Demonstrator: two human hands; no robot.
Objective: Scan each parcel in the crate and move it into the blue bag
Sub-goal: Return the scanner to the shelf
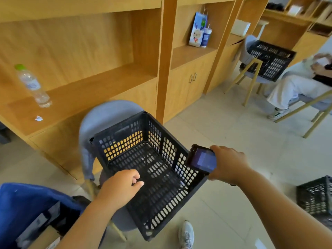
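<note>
A black perforated crate [161, 200] sits on a grey chair [100, 121] in front of me, and no parcel shows inside it. My left hand [120, 186] hovers over the crate's near-left rim with fingers loosely curled, holding nothing. My right hand [228, 164] grips a black handheld scanner [201, 159] at the crate's right rim, its lit screen facing me. The blue bag [23, 203] stands open at the lower left, with parcels [41, 229] inside.
Wooden shelving runs along the back with a plastic bottle [32, 85] on it. Another black crate [316, 194] sits on the floor at right. A seated person [301, 83] and a further crate on a chair [271, 60] are at the far right. My shoe [186, 234] is below.
</note>
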